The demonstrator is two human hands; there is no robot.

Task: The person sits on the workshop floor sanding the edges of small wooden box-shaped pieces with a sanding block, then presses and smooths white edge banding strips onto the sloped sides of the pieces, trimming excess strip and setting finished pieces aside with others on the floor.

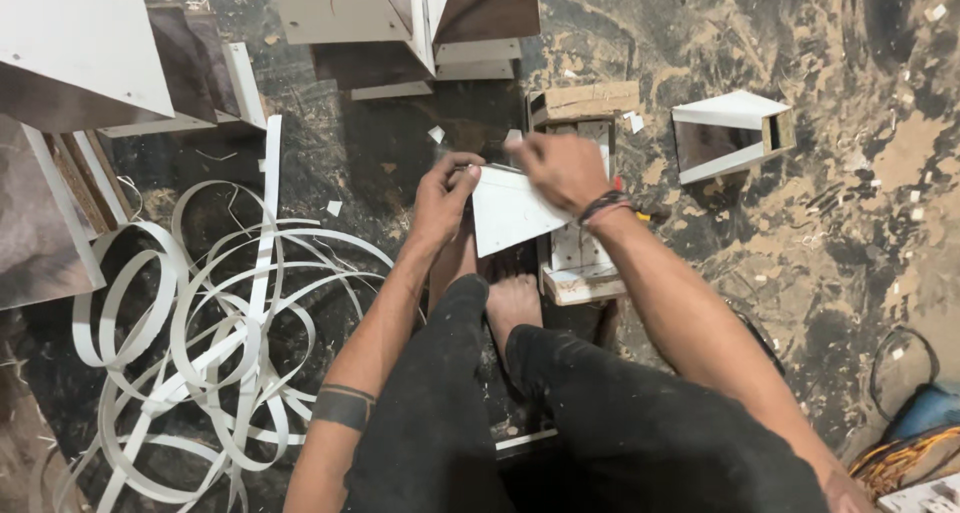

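A small white laminated panel [512, 213] stands tilted in front of my knees, above my bare feet. My left hand [443, 195] grips its left edge with the fingers curled over the top corner. My right hand [562, 170] is closed over the panel's upper right edge; a dark cord bracelet sits on that wrist. Whether a small tool is in the right hand I cannot tell. Under and behind the panel lies a low wooden block piece [580, 263] with a white face.
A tangle of white edge-banding strips [215, 323] covers the floor at the left. White and dark laminated boards [75, 43] lean at the top left and top centre. A small white open box [728, 133] lies at the right. Orange cable [905, 458] sits at the bottom right.
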